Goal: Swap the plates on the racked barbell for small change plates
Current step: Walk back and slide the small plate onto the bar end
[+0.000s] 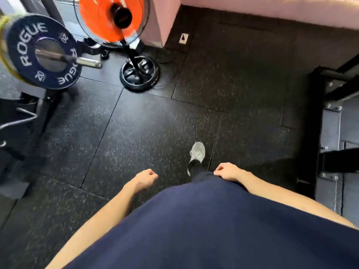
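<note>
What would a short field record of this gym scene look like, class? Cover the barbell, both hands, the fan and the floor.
barbell sleeve: loaded, end bare
outer plate: dark blue, marked ROGUE and 20
inner plate: yellow, behind the blue one
left hand: loosely curled, holding nothing
right hand: loosely curled, holding nothing
fan: orange blades, black round base
floor: black speckled rubber tiles
change plates: none visible

Person in gym wear
Loose navy short-sleeved cotton shirt [213,230], black trouser leg [196,167], 1 grey laced trainer [198,151].

Speckled matt rubber floor [155,123], matt blue plate [41,51] on a shiny metal barbell sleeve [85,62].
</note>
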Demonstrator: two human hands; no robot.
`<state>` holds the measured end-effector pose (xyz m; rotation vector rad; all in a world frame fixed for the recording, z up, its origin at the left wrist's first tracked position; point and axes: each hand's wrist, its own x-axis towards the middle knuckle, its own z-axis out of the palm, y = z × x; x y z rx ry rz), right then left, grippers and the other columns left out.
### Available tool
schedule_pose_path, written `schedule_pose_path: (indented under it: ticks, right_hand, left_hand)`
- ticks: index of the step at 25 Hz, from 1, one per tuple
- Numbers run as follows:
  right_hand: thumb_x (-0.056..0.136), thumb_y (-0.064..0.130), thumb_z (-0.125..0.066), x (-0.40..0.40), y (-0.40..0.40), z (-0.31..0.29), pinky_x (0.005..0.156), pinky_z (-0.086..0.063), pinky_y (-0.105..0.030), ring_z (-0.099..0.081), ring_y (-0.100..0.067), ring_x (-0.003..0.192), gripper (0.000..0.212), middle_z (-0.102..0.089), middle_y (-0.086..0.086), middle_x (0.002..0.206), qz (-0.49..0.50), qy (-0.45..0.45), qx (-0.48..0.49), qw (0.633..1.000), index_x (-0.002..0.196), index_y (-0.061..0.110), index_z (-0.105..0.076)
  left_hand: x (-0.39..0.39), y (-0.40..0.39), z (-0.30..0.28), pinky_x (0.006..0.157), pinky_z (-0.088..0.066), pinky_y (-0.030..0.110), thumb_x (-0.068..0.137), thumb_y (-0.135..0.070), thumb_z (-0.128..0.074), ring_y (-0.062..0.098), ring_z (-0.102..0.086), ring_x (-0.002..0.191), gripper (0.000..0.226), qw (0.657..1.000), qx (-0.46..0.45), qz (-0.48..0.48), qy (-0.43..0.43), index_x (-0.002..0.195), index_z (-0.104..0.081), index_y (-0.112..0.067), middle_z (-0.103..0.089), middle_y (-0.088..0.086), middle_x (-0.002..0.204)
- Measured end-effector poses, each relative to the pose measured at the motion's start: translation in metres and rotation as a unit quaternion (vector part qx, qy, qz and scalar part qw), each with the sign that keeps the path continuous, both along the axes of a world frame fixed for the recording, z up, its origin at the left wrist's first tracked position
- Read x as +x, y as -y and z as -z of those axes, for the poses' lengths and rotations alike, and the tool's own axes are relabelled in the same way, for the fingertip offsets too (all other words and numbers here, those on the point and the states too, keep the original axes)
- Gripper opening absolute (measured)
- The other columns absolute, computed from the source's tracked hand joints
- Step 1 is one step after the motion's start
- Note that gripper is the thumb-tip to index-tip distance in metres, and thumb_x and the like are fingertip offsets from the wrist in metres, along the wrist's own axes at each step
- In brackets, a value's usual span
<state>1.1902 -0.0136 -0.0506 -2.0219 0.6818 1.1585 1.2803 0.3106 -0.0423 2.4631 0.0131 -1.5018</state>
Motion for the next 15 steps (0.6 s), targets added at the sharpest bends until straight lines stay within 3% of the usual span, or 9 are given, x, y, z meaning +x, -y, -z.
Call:
schedule_pose_path:
  ticks: [2, 4, 8, 11, 15]
  right_hand:
    - [0.090, 0.031, -0.061, 0.060, 0.031, -0.003, 0.090, -0.045, -0.032, -0.059, -0.021, 0.102, 0.022, -0.064, -0.004, 0.113, -0.005, -0.008, -0.005, 1.000, 0.103, 0.015, -0.066]
    - [0.091, 0.030, -0.061, 0.129, 0.063, -0.014, 0.085, -0.047, -0.032, -0.058, -0.020, 0.091, 0.015, -0.066, -0.006, 0.107, 0.007, 0.003, -0.003, 1.000, 0.097, 0.016, -0.065]
    - [0.092, 0.029, -0.059, 0.248, 0.114, -0.037, 0.081, -0.044, -0.030, -0.058, -0.017, 0.086, 0.018, -0.063, -0.002, 0.097, 0.039, 0.037, -0.011, 0.998, 0.102, 0.015, -0.066]
    - [0.092, 0.030, -0.059, 0.324, 0.142, -0.030, 0.082, -0.045, -0.032, -0.058, -0.017, 0.086, 0.016, -0.064, -0.003, 0.100, 0.069, 0.034, -0.021, 0.997, 0.100, 0.017, -0.064]
    - [0.093, 0.032, -0.058, 0.437, 0.172, -0.011, 0.085, -0.044, -0.031, -0.057, -0.019, 0.097, 0.018, -0.063, -0.003, 0.108, 0.076, 0.014, -0.043, 0.996, 0.105, 0.018, -0.062]
  left_hand:
    - [0.055, 0.032, -0.008, 0.093, -0.044, 0.030, 0.093, -0.039, -0.043, 0.021, -0.057, 0.103, 0.035, 0.999, -0.007, 0.044, -0.012, 0.106, -0.062, -0.012, -0.062, 0.006, 0.112]
    - [0.121, 0.065, -0.021, 0.095, -0.040, 0.028, 0.097, -0.031, -0.045, 0.021, -0.055, 0.116, 0.033, 0.998, -0.021, 0.052, 0.006, 0.114, -0.064, -0.010, -0.061, 0.006, 0.122]
    - [0.243, 0.106, -0.028, 0.086, -0.041, 0.030, 0.096, -0.029, -0.047, 0.029, -0.059, 0.114, 0.031, 0.997, -0.030, -0.021, 0.068, 0.106, -0.064, -0.006, -0.066, 0.012, 0.116]
    - [0.327, 0.136, -0.024, 0.091, -0.038, 0.028, 0.099, -0.032, -0.045, 0.023, -0.055, 0.118, 0.034, 0.999, -0.021, 0.011, 0.039, 0.121, -0.059, -0.010, -0.061, 0.006, 0.127]
    - [0.473, 0.177, -0.001, 0.090, -0.035, 0.027, 0.101, -0.031, -0.039, 0.023, -0.051, 0.121, 0.036, 0.998, -0.029, 0.051, 0.034, 0.124, -0.056, -0.009, -0.056, 0.009, 0.135]
